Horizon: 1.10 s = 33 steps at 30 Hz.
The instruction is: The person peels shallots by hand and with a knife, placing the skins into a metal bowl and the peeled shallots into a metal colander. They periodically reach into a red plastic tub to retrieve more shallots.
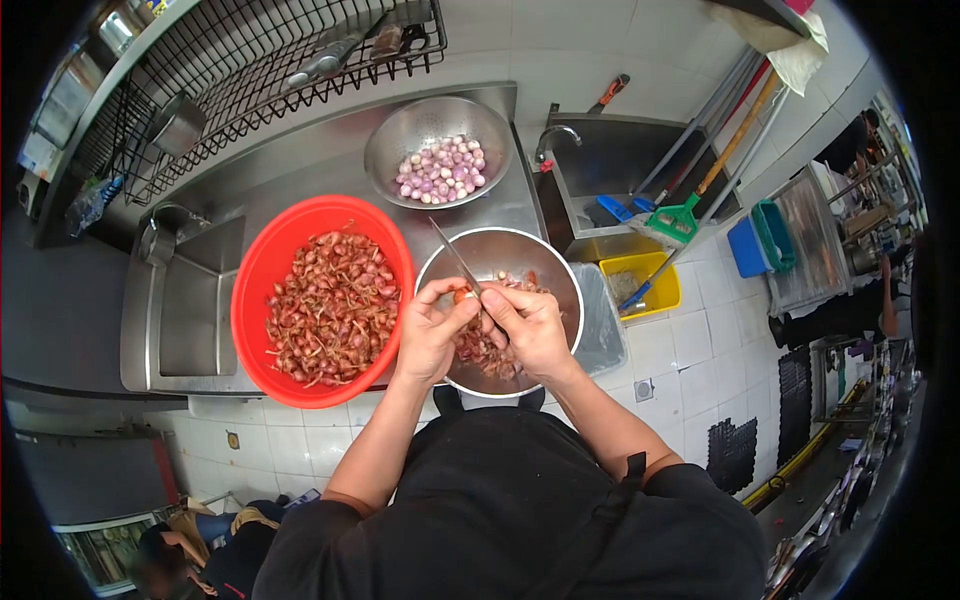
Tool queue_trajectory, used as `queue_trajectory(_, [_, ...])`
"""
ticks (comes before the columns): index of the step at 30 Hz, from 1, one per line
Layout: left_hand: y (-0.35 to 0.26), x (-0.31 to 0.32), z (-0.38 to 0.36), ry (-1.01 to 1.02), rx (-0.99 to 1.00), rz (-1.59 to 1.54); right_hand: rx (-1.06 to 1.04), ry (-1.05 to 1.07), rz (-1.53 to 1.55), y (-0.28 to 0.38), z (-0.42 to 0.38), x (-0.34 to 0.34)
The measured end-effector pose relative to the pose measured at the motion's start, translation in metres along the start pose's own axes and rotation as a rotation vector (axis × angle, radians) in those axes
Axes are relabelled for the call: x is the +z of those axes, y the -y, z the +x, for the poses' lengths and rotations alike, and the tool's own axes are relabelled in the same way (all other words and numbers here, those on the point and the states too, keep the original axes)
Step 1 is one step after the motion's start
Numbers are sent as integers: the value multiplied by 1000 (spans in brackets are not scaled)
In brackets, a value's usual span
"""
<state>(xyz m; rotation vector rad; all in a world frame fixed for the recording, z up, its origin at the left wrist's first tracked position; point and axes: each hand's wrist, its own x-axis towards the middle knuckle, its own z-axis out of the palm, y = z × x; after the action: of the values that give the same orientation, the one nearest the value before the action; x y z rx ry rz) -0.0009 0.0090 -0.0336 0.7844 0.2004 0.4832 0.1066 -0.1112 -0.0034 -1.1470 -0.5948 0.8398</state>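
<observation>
Left hand [430,338] pinches a red-skinned shallot [461,295]; right hand [532,332] grips a steel knife [453,253], blade at the shallot. Below both hands: round, white-rimmed metal bowl [577,305] containing reddish skins [484,357]. Left of them: round red plastic basin [250,310] of unpeeled shallots [330,310]. Beyond: silvery perforated colander [388,135] of peeled purple-white shallots [442,170].

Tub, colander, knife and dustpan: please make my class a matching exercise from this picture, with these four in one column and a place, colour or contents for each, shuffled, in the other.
Column one
1. Tub
2. Colander
3. Knife
4. Dustpan

Column two
A. Held in the right hand
B. Filled with peeled, pale purple bulbs
C. Green
D. Red, with unpeeled bulbs inside

Right pairs: 1-D; 2-B; 3-A; 4-C
</observation>
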Motion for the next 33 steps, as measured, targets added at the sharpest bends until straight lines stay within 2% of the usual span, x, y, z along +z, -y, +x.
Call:
queue_trajectory(1, [1,1,-2,-70,67,218,4,1,-1,2,-1,1])
queue_trajectory(4, [-1,4,1,-119,121,289,39,-3,25,7,0,1])
queue_trajectory(7, [-4,5,2,-102,146,166,94,-58,72,3,3,-9])
queue_trajectory(9, [-10,0,0,-81,137,71,82,-188,30,-9,13,-28])
queue_trajectory(12, [-19,-8,-2,-41,81,-77,94,-87,-291,-25,22,-52])
queue_trajectory(13, [-20,-8,0,-22,57,-129,93,-83,-288,-32,22,-55])
queue_trajectory(15, [-19,-9,1,-3,33,-182,39,-17,-603,-34,16,-53])
queue_trajectory(18, [-9,-11,0,-117,123,45,-25,-32,-473,-17,0,-32])
queue_trajectory(19, [-9,-9,-1,-120,120,46,-12,5,-330,-8,-5,-24])
queue_trajectory(20, [-10,-5,-2,-158,140,53,-10,3,-328,-6,-8,-17])
queue_trajectory(22, [-6,3,-3,-189,152,59,-150,43,-401,-2,-14,-6])
queue_trajectory(24, [-1,9,-3,-294,285,218,-79,73,-442,1,-13,-3])
queue_trajectory(26, [0,15,-3,-332,301,208,-345,63,-551,-10,-8,-1])
queue_trajectory(27, [-1,18,-3,-341,340,268,-235,115,-466,1,-9,0])
queue_trajectory(30, [-2,23,-3,-353,378,327,-179,126,-438,3,-7,-2])
queue_trajectory(33, [-6,28,-4,-326,383,371,-222,123,-414,9,-5,-2])
